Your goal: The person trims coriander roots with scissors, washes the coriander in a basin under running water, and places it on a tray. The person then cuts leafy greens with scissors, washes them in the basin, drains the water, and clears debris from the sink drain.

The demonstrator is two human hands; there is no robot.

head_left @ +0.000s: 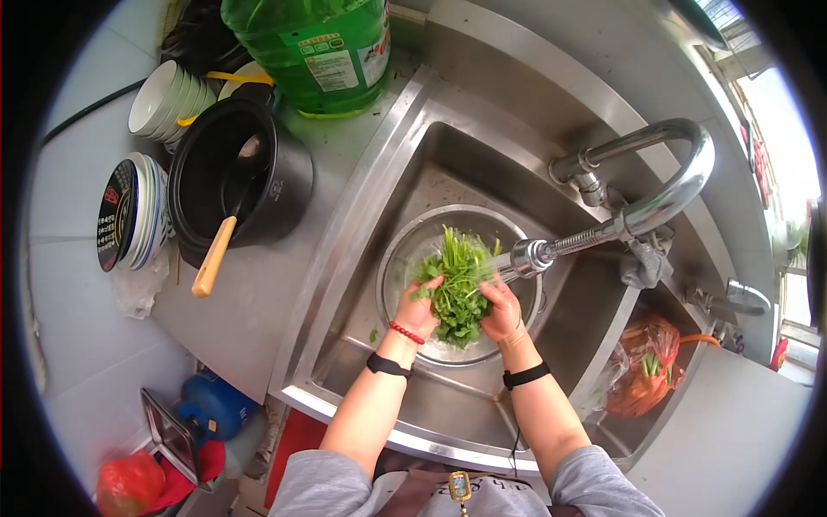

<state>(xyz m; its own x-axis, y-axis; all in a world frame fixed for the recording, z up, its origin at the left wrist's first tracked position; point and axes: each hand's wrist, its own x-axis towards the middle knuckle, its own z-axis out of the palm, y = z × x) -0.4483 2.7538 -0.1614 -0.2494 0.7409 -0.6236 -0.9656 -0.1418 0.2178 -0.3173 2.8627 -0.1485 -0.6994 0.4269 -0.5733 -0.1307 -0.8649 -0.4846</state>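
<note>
A bunch of leafy green herbs, which looks like cilantro (463, 289), is held between my two hands above a round metal basin (398, 237). My left hand (419, 308) grips the bunch on its left side, fingers curled into the leaves. On the right side my right hand (501, 312) closes around the same bunch. Water sprays onto the stems from the faucet head (529, 257), just above my right hand. The basin sits in the larger bowl of a steel sink (435, 185). My fingertips are partly hidden by leaves.
The curved faucet (689, 164) arches in from the right, with a grey cloth (646, 258) at its base. A red plastic bag (646, 366) lies in the smaller sink bowl. Left stand a black pot (293, 185), stacked bowls (164, 99), plates (142, 211) and a green jug (314, 52).
</note>
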